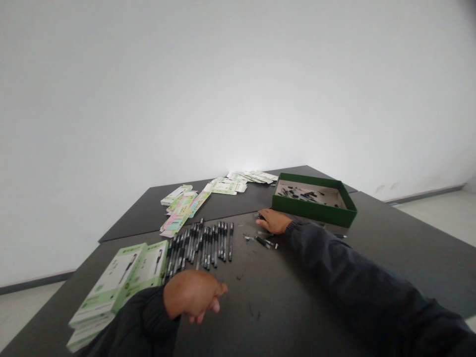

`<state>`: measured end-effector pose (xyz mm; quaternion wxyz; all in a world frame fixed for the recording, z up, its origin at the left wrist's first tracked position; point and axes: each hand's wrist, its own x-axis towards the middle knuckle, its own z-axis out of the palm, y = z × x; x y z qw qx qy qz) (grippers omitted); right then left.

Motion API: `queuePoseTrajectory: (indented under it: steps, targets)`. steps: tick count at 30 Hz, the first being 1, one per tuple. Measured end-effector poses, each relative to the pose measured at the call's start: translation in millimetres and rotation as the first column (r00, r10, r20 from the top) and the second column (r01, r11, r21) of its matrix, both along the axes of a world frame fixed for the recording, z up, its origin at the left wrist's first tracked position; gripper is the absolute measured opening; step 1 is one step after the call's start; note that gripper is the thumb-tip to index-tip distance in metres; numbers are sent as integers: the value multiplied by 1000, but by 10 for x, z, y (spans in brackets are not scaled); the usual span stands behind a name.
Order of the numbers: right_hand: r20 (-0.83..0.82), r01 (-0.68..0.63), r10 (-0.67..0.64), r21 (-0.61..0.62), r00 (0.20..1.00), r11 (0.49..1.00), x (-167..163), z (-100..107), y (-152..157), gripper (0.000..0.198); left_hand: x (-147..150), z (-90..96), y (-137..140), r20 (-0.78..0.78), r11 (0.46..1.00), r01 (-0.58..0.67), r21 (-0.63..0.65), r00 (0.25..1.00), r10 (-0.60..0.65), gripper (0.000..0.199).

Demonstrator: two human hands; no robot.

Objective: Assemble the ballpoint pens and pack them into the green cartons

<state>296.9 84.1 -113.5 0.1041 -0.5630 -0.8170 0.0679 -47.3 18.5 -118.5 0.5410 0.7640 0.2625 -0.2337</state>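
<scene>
My left hand (pixel 192 296) hovers low over the near table, just in front of a row of black-capped gel pens (pixel 208 243). Its fingers are curled under and the thumb points right; what lies inside, if anything, is hidden. Farther forward, my right hand (pixel 274 221) rests on the tabletop beside the green box, its fingers bent down over a small dark pen piece (pixel 261 216). Loose pen parts (pixel 264 242) lie scattered just below that hand. Inside the open green box (pixel 314 210) are many black and clear pen pieces.
Green-and-white pen boxes (pixel 111 282) are stacked at the left. Flattened colourful cartons (pixel 182 213) and more flat cartons (pixel 253 177) lie toward the back. The dark table (pixel 282 307) has a seam across it and stands near a white wall (pixel 223 89).
</scene>
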Motion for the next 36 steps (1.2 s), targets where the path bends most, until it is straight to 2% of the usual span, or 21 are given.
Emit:
queuePoseTrajectory:
  steps: [3,5,7,9,12,15,19,21,25,31,33,36]
  targets:
    - [-1,-67,67,-10,998,998,40,-1,-235,77,17,-69,67,59,971,-16,-241,998,31,63]
    - [23,-69,69,-6,997,998,12,-24,-367,94,36,-66,69,60,958,-21,-287,997,40,61]
    - [37,-38,37,14,999,999,-56,-55,-456,102,42,-47,46,66,961,-27,-276,997,47,59]
    - [35,8,-9,38,999,999,-137,-79,-501,96,36,-36,18,60,970,-28,-242,997,44,59]
    - [25,46,-48,73,999,996,-230,-79,-506,67,25,-57,6,-23,980,-46,-194,999,43,58]
    - [35,55,-59,98,998,994,-263,-47,-480,46,24,-87,23,-102,973,-86,-215,993,65,57]
    - [70,91,-99,101,993,991,-266,-5,-444,34,22,-81,30,-40,975,-15,-221,999,6,57]
    - [97,81,-90,91,991,993,-268,15,-431,30,26,-62,23,-19,975,26,-219,999,-31,59]
    - [157,27,-39,78,987,997,-267,59,-410,25,57,-22,15,4,973,30,-228,1000,-30,63]
    - [173,-53,28,145,985,988,-239,146,-391,24,102,38,7,-24,976,46,-212,998,-52,56]
    - [129,-41,15,198,992,979,-211,242,-375,27,102,45,-1,-30,980,18,-200,999,-25,55]
    - [51,17,-35,320,998,947,-79,515,-290,29,87,35,0,-42,983,-27,-183,999,19,56]
